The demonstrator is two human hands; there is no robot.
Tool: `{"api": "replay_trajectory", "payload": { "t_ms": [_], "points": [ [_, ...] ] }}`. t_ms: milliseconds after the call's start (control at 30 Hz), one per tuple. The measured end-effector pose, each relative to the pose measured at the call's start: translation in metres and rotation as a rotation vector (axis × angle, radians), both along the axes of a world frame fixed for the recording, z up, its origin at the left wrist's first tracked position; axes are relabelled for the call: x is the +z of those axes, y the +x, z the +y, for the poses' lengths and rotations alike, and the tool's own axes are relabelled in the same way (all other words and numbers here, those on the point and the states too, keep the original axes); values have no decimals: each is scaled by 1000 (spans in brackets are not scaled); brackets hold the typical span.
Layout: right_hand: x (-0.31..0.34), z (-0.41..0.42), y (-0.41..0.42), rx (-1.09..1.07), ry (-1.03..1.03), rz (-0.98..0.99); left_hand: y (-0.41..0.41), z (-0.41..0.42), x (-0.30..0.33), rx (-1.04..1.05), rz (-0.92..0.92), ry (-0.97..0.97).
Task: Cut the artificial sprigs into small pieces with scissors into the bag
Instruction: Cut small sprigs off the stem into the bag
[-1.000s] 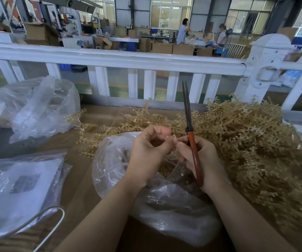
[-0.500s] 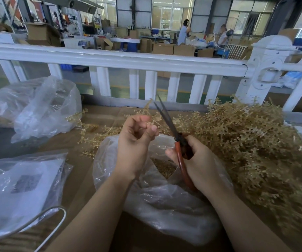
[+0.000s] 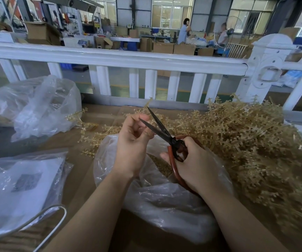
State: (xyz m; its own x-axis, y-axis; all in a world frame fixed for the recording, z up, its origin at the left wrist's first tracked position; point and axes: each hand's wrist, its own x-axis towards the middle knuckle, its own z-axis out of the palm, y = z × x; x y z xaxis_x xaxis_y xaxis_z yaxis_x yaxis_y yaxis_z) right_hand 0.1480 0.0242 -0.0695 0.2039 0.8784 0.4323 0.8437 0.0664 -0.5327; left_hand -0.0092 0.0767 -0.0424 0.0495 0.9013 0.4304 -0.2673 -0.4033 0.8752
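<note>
My left hand (image 3: 133, 142) is raised over the clear plastic bag (image 3: 164, 202), its curled fingers pinching a thin golden sprig (image 3: 148, 102) whose tip sticks up above them. My right hand (image 3: 195, 166) grips the red handles of the scissors (image 3: 173, 142). The black blades are open and point up and left, right at my left fingertips. Small cut pieces (image 3: 162, 165) lie inside the bag's mouth between my hands. A big pile of golden sprigs (image 3: 246, 142) lies to the right of the bag.
A white railing (image 3: 128, 59) runs along the far edge of the cardboard-covered table (image 3: 95, 120). A crumpled plastic bag (image 3: 41, 106) sits at the back left, a flat bag with paper (image 3: 19, 184) at the front left, and a wire loop (image 3: 52, 213) by it.
The scissors tipped from upright to leaning left and their blades opened. My left hand lifted away from my right hand and now meets the blades.
</note>
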Motion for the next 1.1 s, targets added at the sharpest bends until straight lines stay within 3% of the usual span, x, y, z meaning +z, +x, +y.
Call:
{"api": "replay_trajectory", "payload": {
  "t_ms": [467, 1100],
  "points": [
    [-1, 1, 0, -25, -24, 4, 2, -1, -1, 1, 30, -12],
    [-3, -2, 1, 19, -8, 23, 3, -5, 0, 81, -94, -38]
  ]
}}
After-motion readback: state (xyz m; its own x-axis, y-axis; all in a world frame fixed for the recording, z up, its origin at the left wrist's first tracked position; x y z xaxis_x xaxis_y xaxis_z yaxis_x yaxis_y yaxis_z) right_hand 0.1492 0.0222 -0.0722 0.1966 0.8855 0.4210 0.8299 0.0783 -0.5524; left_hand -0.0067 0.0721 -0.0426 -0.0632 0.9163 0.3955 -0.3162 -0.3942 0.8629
